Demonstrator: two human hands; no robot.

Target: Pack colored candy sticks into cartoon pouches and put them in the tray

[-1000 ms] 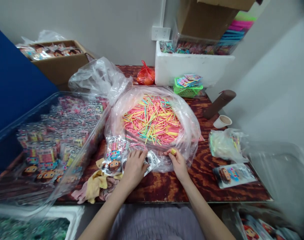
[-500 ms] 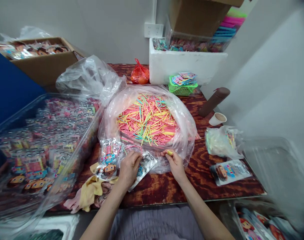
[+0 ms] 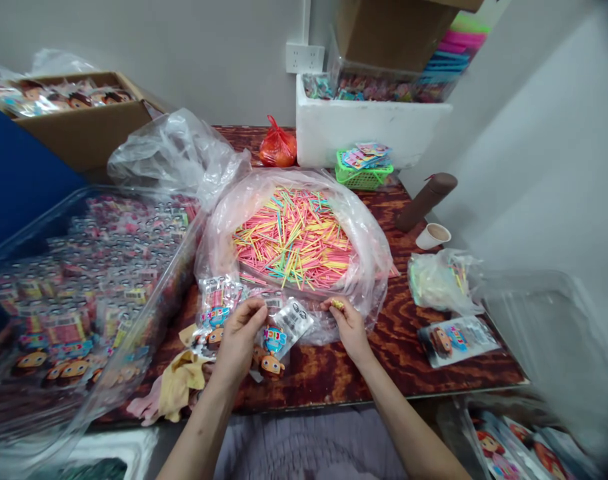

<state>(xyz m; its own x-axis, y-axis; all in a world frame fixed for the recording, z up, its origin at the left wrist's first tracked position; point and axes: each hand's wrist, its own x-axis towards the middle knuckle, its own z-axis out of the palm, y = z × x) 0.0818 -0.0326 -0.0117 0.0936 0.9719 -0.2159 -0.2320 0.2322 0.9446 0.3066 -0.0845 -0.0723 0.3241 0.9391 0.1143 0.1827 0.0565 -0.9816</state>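
My left hand (image 3: pixel 240 337) has its thumb and fingers brought together above the table, left of a printed packet (image 3: pixel 275 341) with a cartoon figure; what it pinches, if anything, I cannot make out. A silvery packet end with black marks (image 3: pixel 299 316) lies by the printed one. My right hand (image 3: pixel 351 332) is closed around a small bundle of yellow sticks (image 3: pixel 337 305), seen end-on at its fingertips. Just beyond both hands sits an open clear bag (image 3: pixel 379 267) full of pink, yellow, green and blue thin sticks (image 3: pixel 297 240). Filled cartoon packets (image 3: pixel 217 303) lie left of my left hand.
At left stands a clear bin (image 3: pixel 171 273) of filled packets. Cloth scraps (image 3: pixel 181 383) lie at the front edge. On the right are a brown bottle (image 3: pixel 429 200), a paper cup (image 3: pixel 433 236), a plastic bag (image 3: pixel 441 280) and a flat packet (image 3: pixel 457 340). A green basket (image 3: pixel 364 177) stands behind.
My left hand has moved left and turned, away from the packet, whose cartoon print now shows. My right hand stays nearly in place with the yellow sticks.
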